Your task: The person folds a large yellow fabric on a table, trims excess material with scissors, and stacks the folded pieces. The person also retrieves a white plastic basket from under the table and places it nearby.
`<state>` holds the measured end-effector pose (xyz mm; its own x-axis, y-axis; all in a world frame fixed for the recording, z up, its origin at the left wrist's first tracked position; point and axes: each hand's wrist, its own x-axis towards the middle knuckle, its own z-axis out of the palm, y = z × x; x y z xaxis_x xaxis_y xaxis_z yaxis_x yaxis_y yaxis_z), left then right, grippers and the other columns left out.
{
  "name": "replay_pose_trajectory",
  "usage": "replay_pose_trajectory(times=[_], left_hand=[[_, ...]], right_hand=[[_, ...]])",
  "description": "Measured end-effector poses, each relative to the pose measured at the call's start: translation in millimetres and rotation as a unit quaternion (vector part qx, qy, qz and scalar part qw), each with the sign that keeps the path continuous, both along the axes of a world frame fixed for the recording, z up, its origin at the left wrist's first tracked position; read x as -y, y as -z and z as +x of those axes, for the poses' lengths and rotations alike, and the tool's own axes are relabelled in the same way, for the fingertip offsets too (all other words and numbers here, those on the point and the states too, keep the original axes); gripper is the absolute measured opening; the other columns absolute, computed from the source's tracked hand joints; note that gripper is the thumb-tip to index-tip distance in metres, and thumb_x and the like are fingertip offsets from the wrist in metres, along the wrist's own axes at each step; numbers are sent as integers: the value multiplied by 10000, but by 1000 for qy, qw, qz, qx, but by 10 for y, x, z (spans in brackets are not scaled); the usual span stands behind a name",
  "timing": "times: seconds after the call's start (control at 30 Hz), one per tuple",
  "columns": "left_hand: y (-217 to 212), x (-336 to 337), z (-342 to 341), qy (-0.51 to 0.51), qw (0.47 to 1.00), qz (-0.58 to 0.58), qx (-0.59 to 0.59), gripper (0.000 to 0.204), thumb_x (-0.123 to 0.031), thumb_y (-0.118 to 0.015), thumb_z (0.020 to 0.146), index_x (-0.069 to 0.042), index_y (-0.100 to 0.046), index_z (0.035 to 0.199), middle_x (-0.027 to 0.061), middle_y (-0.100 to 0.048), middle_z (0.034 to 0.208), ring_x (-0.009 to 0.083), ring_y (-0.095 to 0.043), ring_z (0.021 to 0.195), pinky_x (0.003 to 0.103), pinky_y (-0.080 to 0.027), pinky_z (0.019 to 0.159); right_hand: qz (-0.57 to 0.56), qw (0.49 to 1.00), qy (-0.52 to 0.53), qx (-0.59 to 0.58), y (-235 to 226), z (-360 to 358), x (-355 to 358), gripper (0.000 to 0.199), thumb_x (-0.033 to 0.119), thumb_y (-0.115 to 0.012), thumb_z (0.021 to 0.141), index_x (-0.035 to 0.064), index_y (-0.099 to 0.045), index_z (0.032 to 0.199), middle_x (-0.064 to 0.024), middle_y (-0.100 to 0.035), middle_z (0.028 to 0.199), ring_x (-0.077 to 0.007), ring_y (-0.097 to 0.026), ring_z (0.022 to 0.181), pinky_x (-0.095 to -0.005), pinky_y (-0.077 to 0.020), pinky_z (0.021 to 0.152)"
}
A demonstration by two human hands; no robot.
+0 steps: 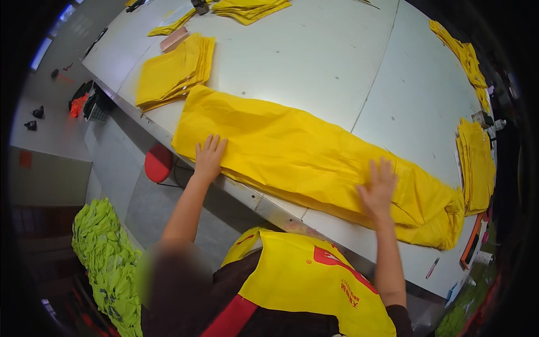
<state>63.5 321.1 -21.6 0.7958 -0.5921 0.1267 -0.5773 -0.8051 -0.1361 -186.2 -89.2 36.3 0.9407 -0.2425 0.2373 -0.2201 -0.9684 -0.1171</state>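
Note:
A long folded piece of yellow fabric (281, 140) lies along the near edge of a white table (314, 56). Its left part is fairly flat, while the right end is bunched and creased. My left hand (210, 159) rests on the fabric's near edge toward the left, fingers stretched out. Farther right, my right hand (378, 188) is over the fabric with its fingers spread, slightly blurred; whether it presses down I cannot tell. Neither hand grips anything.
Yellow fabric stacks (177, 70) stand at the far left, with another stack (476, 165) at the right edge. A pen (432, 268) lies near the right corner. Below are a red stool (159, 163) and a lime-green fabric heap (106, 258).

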Motion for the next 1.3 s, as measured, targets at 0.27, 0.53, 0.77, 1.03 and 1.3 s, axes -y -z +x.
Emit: replay_pose_trajectory(times=[0.27, 0.53, 0.77, 1.03, 1.3], left_hand=[[-407, -626, 1205, -307, 927, -170, -131, 313, -249, -454, 880, -88, -591, 1110, 113, -584, 1147, 305, -550, 1053, 446, -424, 868], [-333, -66, 2309, -266, 820, -482, -157, 465, -447, -516, 806, -4, -649, 853, 206, -642, 861, 358, -612, 843, 429, -456, 721], [84, 3, 2223, -323, 827, -446, -111, 507, -508, -532, 809, -14, -635, 858, 171, -631, 828, 346, -591, 832, 407, -447, 728], [-170, -476, 1509, -300, 875, -271, -265, 671, -502, -662, 715, 32, -557, 1107, 204, -588, 1062, 322, -570, 981, 382, -440, 856], [-159, -589, 1615, -243, 815, -341, -400, 512, -248, -705, 719, 54, -529, 1093, 166, -625, 990, 265, -616, 890, 327, -498, 753]], right_hand=[[2, 996, -5, -84, 634, 31, -212, 707, 444, -586, 771, 64, -380, 1330, -178, -281, 1420, -371, -221, 1319, -586, -105, 1035], [6, 994, -5, -108, 634, 29, -216, 699, 452, -540, 789, 32, -376, 1323, -196, -274, 1419, -378, -207, 1323, -573, -85, 1043], [0, 993, -3, -118, 581, 82, -248, 674, 420, -537, 798, 28, -373, 1321, -195, -268, 1423, -380, -209, 1321, -562, -93, 1047], [69, 987, -145, 19, 171, 894, -1269, 559, 339, -610, 768, 100, -481, 1256, -180, -359, 1364, -365, -296, 1278, -550, -187, 1029], [246, 921, -252, -165, 261, 1672, -2200, 523, 389, -600, 786, 75, -525, 1197, -166, -527, 1182, -315, -465, 1130, -425, -347, 962]])
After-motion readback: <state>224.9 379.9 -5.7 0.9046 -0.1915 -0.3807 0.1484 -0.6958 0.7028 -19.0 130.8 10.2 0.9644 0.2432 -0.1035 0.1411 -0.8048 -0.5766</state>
